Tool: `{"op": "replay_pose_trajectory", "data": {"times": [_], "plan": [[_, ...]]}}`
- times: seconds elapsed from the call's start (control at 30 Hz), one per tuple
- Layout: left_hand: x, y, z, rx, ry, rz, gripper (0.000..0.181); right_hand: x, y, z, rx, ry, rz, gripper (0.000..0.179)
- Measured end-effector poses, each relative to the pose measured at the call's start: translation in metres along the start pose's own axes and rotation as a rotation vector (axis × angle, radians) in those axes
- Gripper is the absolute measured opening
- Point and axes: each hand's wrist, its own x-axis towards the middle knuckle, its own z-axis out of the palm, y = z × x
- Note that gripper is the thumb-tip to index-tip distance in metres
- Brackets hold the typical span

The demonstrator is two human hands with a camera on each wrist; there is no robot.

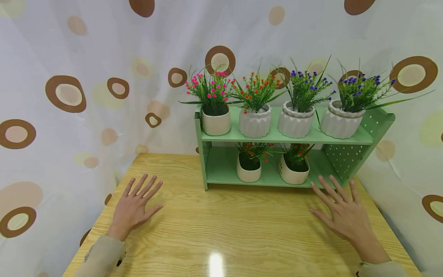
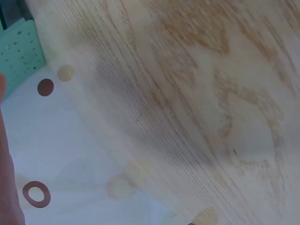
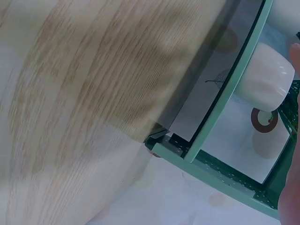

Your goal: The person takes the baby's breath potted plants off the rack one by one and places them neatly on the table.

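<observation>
My left hand is spread over the left side of the wooden table, its fingers straight and holding nothing. On the right, my right hand also has its fingers spread, with the fingertips overlapping the front edge of a green two-tier shelf in the head view. Four small potted plants line the upper tier: a pink-flowered one, an orange-flowered one, and two with purple flowers. Below stand two cream pots with red flowers, one in the middle and one nearer my right hand.
The wooden table reaches up to a white curtain with brown ring patterns behind and at both sides. The shelf's perforated right side panel stands near the table's right edge. Long thin leaves stick out beyond the shelf.
</observation>
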Motion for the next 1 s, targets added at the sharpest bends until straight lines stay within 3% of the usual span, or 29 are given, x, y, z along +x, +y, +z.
{"op": "replay_pose_trajectory", "data": {"times": [0.27,0.53,1.0], "plan": [[0.008,0.002,-0.001,0.006,0.077,0.027,0.078,0.007,-0.006,-0.003,-0.013,-0.009,0.002,0.082],[0.015,0.002,-0.007,0.006,0.040,0.007,0.077,0.019,-0.012,-0.008,-0.014,-0.005,-0.008,0.082],[0.044,0.014,-0.020,-0.023,0.056,-0.030,0.078,0.046,-0.019,-0.021,0.001,0.126,-0.063,0.083]]}}
